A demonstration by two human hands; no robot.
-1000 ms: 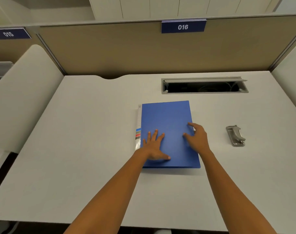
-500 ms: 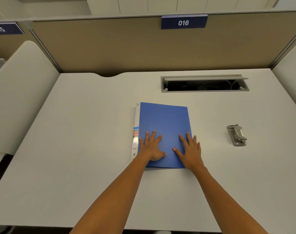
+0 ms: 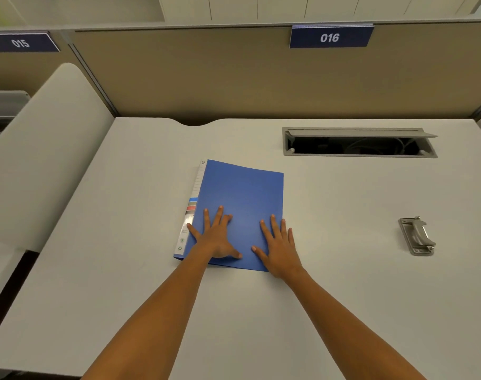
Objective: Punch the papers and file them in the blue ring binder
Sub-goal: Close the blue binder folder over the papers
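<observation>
Desk (image 3: 124, 270): closed blue binder (image 3: 242, 193) flat under both palms.

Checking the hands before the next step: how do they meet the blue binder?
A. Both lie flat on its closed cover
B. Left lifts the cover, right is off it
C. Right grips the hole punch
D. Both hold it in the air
A: the left hand and right hand lie with straight fingers on the closed blue binder, while the hole punch sits untouched to the right.
</observation>
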